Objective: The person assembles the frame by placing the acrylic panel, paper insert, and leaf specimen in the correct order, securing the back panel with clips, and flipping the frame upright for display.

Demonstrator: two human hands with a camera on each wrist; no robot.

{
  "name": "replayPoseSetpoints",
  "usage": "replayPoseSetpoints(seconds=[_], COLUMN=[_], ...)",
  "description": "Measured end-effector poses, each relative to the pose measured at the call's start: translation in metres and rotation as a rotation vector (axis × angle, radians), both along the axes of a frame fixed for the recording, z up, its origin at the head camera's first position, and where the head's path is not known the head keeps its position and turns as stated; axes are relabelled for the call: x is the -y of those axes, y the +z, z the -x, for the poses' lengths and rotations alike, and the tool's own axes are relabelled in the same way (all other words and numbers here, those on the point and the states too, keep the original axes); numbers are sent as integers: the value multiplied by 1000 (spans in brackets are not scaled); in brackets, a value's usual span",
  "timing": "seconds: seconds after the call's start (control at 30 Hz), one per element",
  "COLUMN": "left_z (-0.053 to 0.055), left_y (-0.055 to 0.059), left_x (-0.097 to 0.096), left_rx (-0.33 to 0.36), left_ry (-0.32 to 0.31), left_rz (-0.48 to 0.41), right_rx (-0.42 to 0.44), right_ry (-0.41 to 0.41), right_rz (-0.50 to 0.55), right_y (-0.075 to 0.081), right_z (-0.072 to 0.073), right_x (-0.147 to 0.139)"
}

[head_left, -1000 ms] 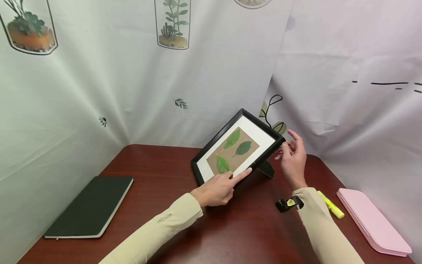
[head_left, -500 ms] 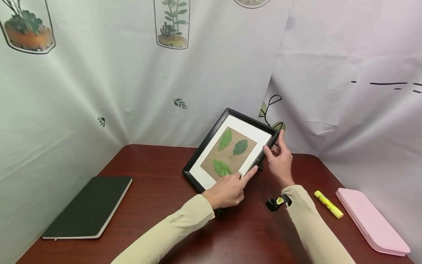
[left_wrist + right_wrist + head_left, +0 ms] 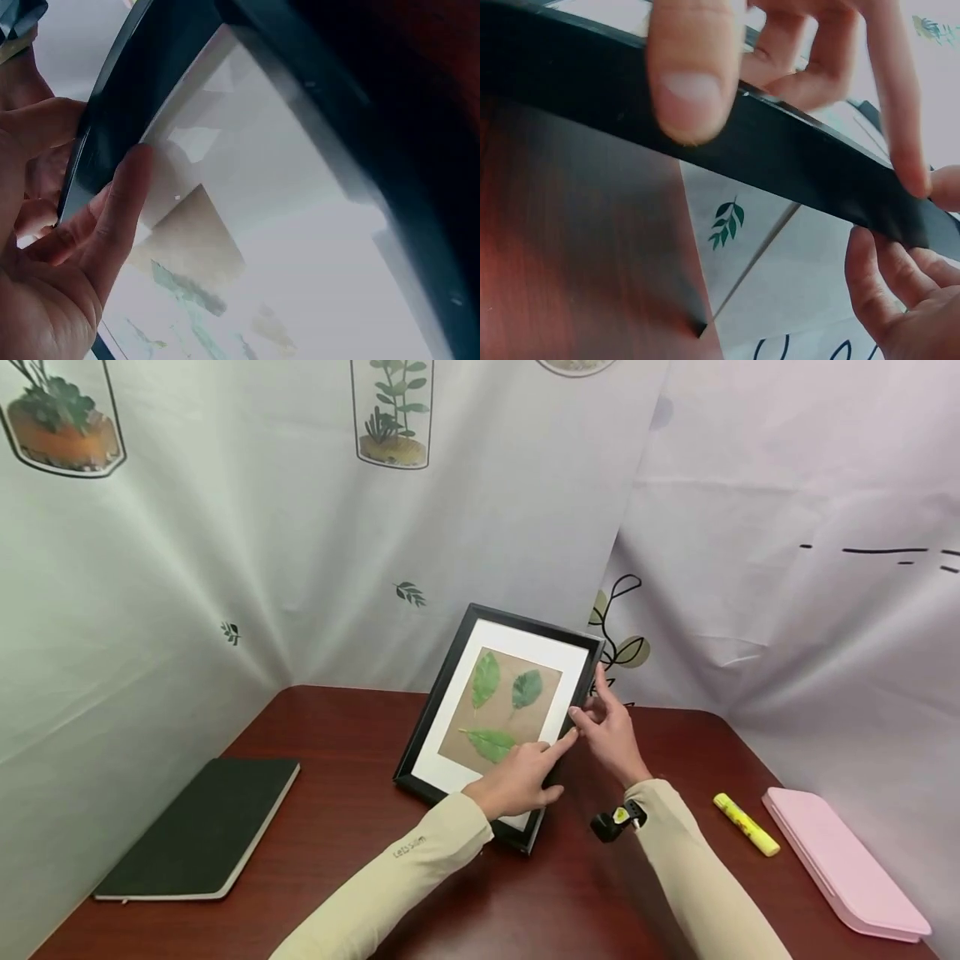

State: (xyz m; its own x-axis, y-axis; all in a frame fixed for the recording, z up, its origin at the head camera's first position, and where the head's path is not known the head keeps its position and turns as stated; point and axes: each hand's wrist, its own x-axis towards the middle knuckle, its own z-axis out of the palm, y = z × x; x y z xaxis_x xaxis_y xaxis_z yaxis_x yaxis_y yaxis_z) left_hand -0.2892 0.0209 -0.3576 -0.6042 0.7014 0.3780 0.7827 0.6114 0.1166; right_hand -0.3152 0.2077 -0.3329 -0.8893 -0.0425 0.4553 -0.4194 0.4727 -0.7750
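Observation:
A black picture frame (image 3: 428,720) with a white mat and several green leaves on brown backing leans back over the dark red table, turned slightly. My left hand (image 3: 517,777) reaches across its front. The index finger lies toward the right edge, and the thumb sits lower, against the side. My right hand (image 3: 611,735) holds the right edge higher up, thumb at the front and other fingers partly hidden behind. Both hands meet on the black side rail (image 3: 795,165) in the right wrist view. Glare washes over the glass (image 3: 300,247) in the left wrist view.
A dark notebook (image 3: 202,831) lies at the table's left. To the right are a yellow highlighter (image 3: 746,824) and a pink case (image 3: 843,860). A white printed cloth (image 3: 510,510) hangs behind the wooden table (image 3: 337,735).
The frame has turned counterclockwise, more upright and facing me, its upper corners shifting left. My right hand has moved left from beside the corner onto the right edge. The left hand has moved slightly right.

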Motion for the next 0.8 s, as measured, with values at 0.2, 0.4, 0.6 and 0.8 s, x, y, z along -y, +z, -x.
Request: replayPoseSetpoints(seconds=[0.2, 0.4, 0.6, 0.8], left_z=[-2, 12, 28, 39], left_y=[-4, 0, 14, 14], left_x=[27, 79, 138, 169], left_rx=[-39, -100, -119, 141], left_ry=[-33, 27, 228, 293], left_rz=[75, -96, -430, -592], right_rx=[23, 75, 122, 175], right_ry=[33, 69, 119, 167], right_rz=[0, 3, -37, -93], right_y=[5, 7, 12, 14], right_z=[10, 17, 23, 32], right_x=[0, -6, -13, -18])
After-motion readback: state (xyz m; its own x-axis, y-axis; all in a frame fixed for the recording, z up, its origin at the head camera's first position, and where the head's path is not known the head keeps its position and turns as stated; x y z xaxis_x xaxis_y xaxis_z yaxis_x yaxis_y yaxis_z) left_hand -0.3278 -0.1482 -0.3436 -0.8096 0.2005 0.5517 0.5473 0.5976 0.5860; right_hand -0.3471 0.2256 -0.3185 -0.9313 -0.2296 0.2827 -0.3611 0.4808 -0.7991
